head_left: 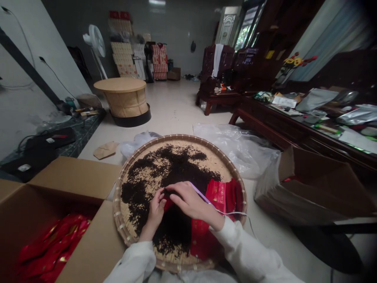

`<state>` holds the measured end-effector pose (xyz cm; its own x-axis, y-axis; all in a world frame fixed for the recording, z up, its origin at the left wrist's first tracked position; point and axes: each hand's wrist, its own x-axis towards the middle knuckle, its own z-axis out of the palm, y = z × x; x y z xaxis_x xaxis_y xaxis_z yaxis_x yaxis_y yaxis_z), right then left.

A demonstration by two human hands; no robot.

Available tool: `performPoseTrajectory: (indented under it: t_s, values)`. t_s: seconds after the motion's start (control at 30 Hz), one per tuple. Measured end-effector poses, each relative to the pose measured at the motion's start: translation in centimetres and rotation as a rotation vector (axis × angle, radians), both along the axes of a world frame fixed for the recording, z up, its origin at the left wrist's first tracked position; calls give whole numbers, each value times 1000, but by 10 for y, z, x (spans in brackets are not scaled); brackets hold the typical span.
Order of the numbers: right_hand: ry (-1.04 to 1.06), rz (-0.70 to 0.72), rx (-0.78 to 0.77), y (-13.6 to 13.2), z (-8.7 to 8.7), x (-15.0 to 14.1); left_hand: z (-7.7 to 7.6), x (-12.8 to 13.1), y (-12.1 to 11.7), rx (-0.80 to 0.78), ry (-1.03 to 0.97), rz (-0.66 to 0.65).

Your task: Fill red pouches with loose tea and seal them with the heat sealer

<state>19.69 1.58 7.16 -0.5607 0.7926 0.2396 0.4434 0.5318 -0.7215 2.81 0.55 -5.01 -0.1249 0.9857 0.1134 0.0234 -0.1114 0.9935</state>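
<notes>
A round woven bamboo tray [118, 212] sits in front of me, spread with dark loose tea leaves [135, 192]. Above its middle, my left hand [156, 212] is closed on a small red pouch [168, 204], mostly hidden between the hands. My right hand [188, 200] curls over the pouch's mouth, with dark leaves showing under its fingers. Behind the right hand lies a flat purple-edged device [200, 193] with a white cable. Red printed pouches [216, 192] lie stacked at the tray's right side, and a red packet [202, 239] lies nearer me.
An open cardboard box [91, 239] with shiny red packets [55, 243] stands at left. Another open box [321, 184] is at right, beside clear plastic sheeting [235, 149]. Farther off are a round wooden-topped table [120, 84], a white fan [96, 41] and a cluttered dark table [265, 116].
</notes>
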Motion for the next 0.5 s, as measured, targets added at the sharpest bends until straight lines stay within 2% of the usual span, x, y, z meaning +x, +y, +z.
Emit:
performPoseTrajectory:
  t_s: [0.1,0.23,0.37,0.5]
  values:
    - [-177,97,64,0,10,3,-1,0,-1,-24,-35,-41]
    - [-102,221,115,2,8,6,-4,2,-3,-67,-82,-25]
    - [-7,132,158,-1,6,8,1,3,-3,-11,-103,-42]
    - [-202,130,157,-6,7,6,10,3,-4,25,-67,-52]
